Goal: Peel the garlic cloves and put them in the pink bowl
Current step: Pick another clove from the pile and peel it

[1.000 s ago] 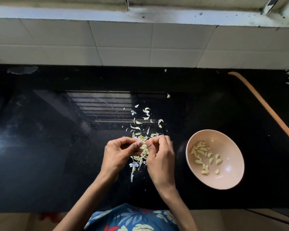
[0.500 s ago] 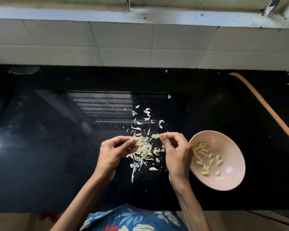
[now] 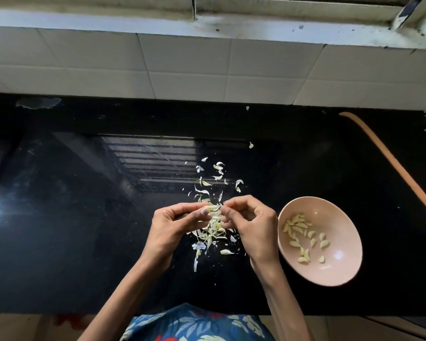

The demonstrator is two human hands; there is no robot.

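Left hand point(image 3: 172, 225): fingers curled, thumb and fingertips pinching a garlic clove point(image 3: 213, 209) over the peels point(image 3: 212, 233), mid-countertop point(image 3: 84, 217), toward its front edge.
Right hand point(image 3: 252, 225): curled, nipping the same clove's other end.
Pink bowl point(image 3: 330, 274): right of the hands, near the front edge.
Technique: steady the clove with the left and strip the skin lengthwise, away from the bowl.

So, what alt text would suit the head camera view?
A person's left hand and right hand pinch a small pale garlic piece between them above scattered papery garlic skins on a glossy black counter. Right of them, a round pink bowl holds peeled garlic cloves.
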